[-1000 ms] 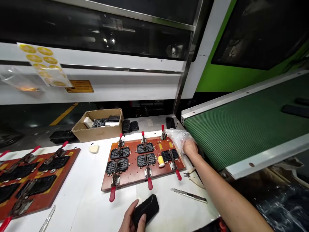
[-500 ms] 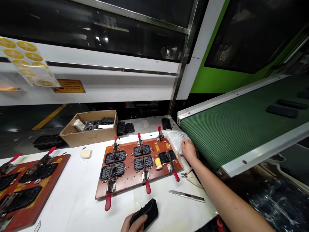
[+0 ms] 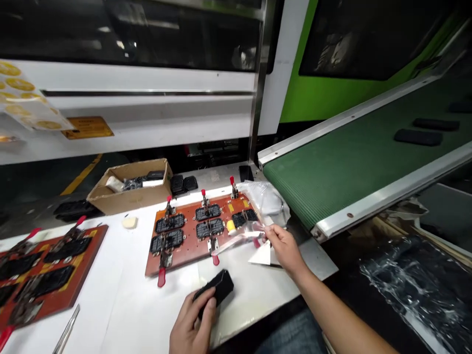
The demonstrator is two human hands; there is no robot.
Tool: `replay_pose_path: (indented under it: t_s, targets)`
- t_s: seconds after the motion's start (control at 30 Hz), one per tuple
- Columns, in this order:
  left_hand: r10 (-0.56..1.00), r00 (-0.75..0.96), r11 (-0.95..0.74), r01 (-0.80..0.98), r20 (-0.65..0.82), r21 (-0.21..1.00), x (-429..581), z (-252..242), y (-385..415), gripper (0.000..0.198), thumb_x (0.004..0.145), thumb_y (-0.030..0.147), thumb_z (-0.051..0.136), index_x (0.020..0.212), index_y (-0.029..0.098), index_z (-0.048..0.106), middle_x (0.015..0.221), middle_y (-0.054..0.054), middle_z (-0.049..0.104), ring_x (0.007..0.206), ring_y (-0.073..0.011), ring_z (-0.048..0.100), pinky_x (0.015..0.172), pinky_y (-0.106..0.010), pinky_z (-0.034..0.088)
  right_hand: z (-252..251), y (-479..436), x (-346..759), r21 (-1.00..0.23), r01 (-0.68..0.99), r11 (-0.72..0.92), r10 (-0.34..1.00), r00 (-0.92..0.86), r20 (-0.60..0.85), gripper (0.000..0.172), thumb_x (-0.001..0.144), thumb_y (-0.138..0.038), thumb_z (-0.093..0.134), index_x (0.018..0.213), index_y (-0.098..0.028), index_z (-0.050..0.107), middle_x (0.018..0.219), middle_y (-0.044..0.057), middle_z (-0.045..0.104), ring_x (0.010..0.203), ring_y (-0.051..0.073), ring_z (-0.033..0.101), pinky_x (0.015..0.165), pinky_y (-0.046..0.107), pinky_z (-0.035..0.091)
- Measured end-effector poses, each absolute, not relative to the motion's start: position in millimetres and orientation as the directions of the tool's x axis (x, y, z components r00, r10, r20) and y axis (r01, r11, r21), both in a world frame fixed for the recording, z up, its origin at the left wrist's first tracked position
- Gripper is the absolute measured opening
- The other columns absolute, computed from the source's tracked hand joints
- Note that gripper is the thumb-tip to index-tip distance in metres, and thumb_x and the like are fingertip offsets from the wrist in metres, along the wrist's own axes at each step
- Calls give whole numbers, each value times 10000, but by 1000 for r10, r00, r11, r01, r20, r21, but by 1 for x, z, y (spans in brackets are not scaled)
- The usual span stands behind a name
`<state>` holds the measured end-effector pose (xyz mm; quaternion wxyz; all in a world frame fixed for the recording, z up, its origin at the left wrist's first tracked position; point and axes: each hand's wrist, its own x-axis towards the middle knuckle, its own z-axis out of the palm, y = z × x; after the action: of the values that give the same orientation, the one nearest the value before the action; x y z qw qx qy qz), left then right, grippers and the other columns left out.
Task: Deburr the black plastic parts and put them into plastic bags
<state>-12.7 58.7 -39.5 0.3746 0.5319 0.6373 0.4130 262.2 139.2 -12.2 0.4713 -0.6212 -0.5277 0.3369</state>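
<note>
A black plastic case (image 3: 222,286) is gripped by my left hand (image 3: 191,322), fingers wrapped round its near end, above the white table front. My right hand (image 3: 285,250) pinches the end of a clear plastic bag (image 3: 239,237), which stretches leftward over the lower right of a red-brown clamp board (image 3: 190,254). More clear bags (image 3: 271,199) lie in a pile just beyond that hand. On the board, several black ribbed plates (image 3: 209,228) sit beneath red-handled clamps, with a yellow roller-like piece (image 3: 230,226) among them.
A second clamp board (image 3: 83,275) stands at left, tweezers (image 3: 67,330) beside it. Behind are a cardboard box (image 3: 129,201) of parts and a cream block (image 3: 129,223). At right, a green conveyor (image 3: 332,172) carries black cases (image 3: 418,137) above the table edge.
My right hand has come back toward me from the bag pile, drawing a clear bag with it. My left hand still holds the black case. The head view has shifted right.
</note>
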Motion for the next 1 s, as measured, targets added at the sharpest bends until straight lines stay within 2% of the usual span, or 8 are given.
replay_pose_path:
  t_s: [0.1,0.27,0.4,0.53,0.63,0.73,0.87,1.0]
  targets:
    - [991,-120,95,357,-56,929,-2,-14,55,439,915,629,643,1138,295,820,1277,-81,697,1171,-301,669,1049,-394,531,-7,92,236,-992,129,-18,999,-29,-21,472,1050,-622,490,852,-212,617,815,33,676,766,184,622,746,310,512]
    - [979,76,177,166,-191,970,15,-5,52,617,944,699,567,1256,209,777,1214,-122,682,839,-204,679,773,-327,583,-8,49,219,-991,-53,-125,952,-287,-105,421,1078,-547,515,856,-207,626,791,12,660,749,163,621,750,302,500]
    - [970,4,238,198,-244,951,27,-12,42,432,922,587,691,1058,194,811,991,-66,695,844,-188,644,760,-276,526,-18,41,221,-977,-44,-208,903,-393,-175,438,1060,-563,545,821,-203,618,744,-2,659,694,152,623,717,290,508]
    - [966,-161,231,205,-201,951,33,-18,38,388,944,546,683,820,183,738,812,-7,630,799,-160,589,761,-257,479,-30,35,221,-965,-68,-254,939,-254,-230,347,991,-554,660,932,-215,617,825,-9,669,739,152,638,720,278,514]
    - [957,-258,201,257,-133,945,33,-19,38,389,928,548,703,779,189,693,795,6,611,799,-158,586,777,-259,472,-36,31,216,-958,-94,-269,956,-146,-254,311,920,-493,745,1023,-228,621,909,-6,652,834,161,629,776,282,525]
    - [950,-299,184,315,-87,931,36,-16,38,353,932,532,704,806,202,699,814,6,638,804,-164,614,787,-267,478,-41,27,209,-945,-98,-311,939,-183,-290,333,864,-424,782,1085,-218,641,958,8,662,890,166,625,821,294,531]
    - [952,-304,101,403,29,909,40,-14,36,276,933,468,721,829,213,705,851,6,650,832,-165,624,794,-263,475,-45,27,203,-900,-114,-421,876,-307,-372,282,903,-445,701,1010,-191,641,825,-10,646,746,150,623,684,283,505]
    - [956,-290,92,416,36,905,36,-17,36,288,935,467,725,801,214,704,844,9,653,823,-160,628,797,-262,477,-50,28,206,-937,30,-347,923,-165,-347,133,865,-327,683,902,-207,641,800,-23,646,737,146,594,692,277,481]
